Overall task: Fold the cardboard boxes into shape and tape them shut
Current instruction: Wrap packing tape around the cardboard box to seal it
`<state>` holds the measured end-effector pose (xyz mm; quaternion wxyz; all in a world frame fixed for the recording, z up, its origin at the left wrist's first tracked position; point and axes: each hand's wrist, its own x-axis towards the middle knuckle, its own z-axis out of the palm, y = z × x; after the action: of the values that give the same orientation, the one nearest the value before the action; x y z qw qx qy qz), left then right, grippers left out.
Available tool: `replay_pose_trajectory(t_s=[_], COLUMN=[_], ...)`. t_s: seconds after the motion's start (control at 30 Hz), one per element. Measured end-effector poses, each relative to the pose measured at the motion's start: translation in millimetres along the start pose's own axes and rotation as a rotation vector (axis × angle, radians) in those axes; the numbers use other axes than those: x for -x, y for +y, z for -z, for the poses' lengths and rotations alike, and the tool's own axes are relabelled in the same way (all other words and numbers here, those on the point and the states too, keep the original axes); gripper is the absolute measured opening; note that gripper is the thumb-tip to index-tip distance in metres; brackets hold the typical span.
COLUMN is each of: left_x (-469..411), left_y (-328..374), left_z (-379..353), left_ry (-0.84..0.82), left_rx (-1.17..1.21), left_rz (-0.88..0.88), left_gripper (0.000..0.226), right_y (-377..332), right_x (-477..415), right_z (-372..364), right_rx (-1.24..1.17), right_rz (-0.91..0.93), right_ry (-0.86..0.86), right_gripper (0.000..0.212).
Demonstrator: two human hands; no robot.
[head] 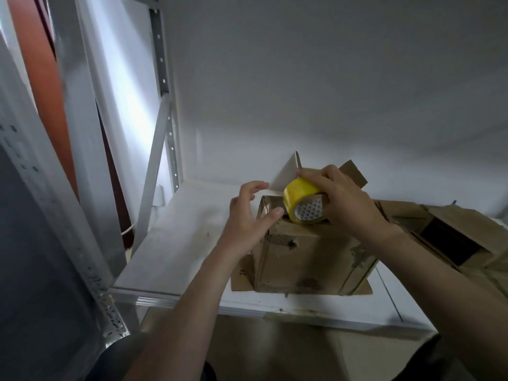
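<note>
Forearms reach over the counter. Right grip curls round the yellow tape roll atop the folded cardboard box; left grip spreads beside it. Folding looks done; taping remains.

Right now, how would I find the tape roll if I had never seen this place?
Look at the white shelf, where a worn brown cardboard box stands near the middle. At its top edge, the right hand grips a tape roll. It is the only bright yellow thing among all the brown cardboard.
</note>
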<state>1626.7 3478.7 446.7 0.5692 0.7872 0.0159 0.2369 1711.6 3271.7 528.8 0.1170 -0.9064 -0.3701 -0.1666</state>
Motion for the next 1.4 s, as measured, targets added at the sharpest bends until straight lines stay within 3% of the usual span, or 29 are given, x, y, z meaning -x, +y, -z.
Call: replay_pose_trajectory(t_s=[0.13,0.27,0.47,0.63,1.07,1.4], left_x=[-12.6,-13.3,-4.5,-1.8,-2.8,0.4], left_y=[2.6,-5.2,-6.9,-8.6,-11.0,-11.0], left_z=[-13.0,-10.6,-6.2,-8.7,-10.0,-1.4], left_ry=[-0.239,-0.271,-0.227,-0.209,-0.290,-0.350], left_rx=[-0.255,-0.311,-0.259,-0.302,-0.487,-0.507], left_rz=[0.073,0.132,0.145,0.128,0.026,0.033], left_gripper=[0.074,0.062,0.068,0.060,0.066,0.057], right_y=[22.5,46.4,47.4,45.6,61.3,116.3], right_x=[0.2,5.9,-9.6,-30.3,-36.5,-22.0], right_z=[0.1,-8.1,-12.3,5.4,11.0,49.5], right_rx=[-0.313,-0.545,-0.930,-0.925,-0.818,-0.800], right_rz=[0.040,0.072,0.030,0.195,0.396,0.259], right_ry=[-0.029,-0.018,-0.032,-0.063,-0.219,0.002], right_gripper=[0.075,0.070,0.062,0.044,0.053,0.054])
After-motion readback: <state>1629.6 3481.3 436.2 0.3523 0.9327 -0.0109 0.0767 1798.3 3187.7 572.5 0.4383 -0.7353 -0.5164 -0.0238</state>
